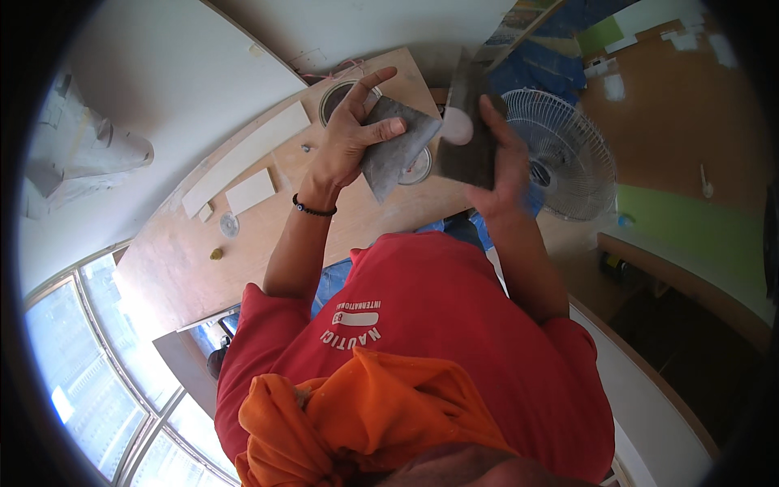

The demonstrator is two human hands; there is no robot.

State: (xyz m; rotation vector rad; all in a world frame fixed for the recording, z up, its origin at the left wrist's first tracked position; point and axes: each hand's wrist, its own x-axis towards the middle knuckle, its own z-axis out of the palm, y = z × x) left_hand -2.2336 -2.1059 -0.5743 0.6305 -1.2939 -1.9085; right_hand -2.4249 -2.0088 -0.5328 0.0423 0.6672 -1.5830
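My left hand [350, 140], with a dark beaded bracelet on its wrist, pinches a grey sheet [399, 134] that looks like sandpaper. The thumb lies flat across its face while the index finger points outward. Opposite it, my right hand [507, 166] grips a dark, flat rectangular piece [471, 158], slightly blurred. A pale round patch [457, 127] shows on or against that piece; I cannot tell what it is. The sheet's corner and the dark piece come very close together. Both are held up over a wooden table [276, 235].
On the table are an open round can [331, 101], a round lid [418, 166], pale boards [250, 191], a clear disc [230, 225] and a small yellowish item [217, 254]. A caged fan [560, 154] stands to the right, windows [97, 357] lie at left.
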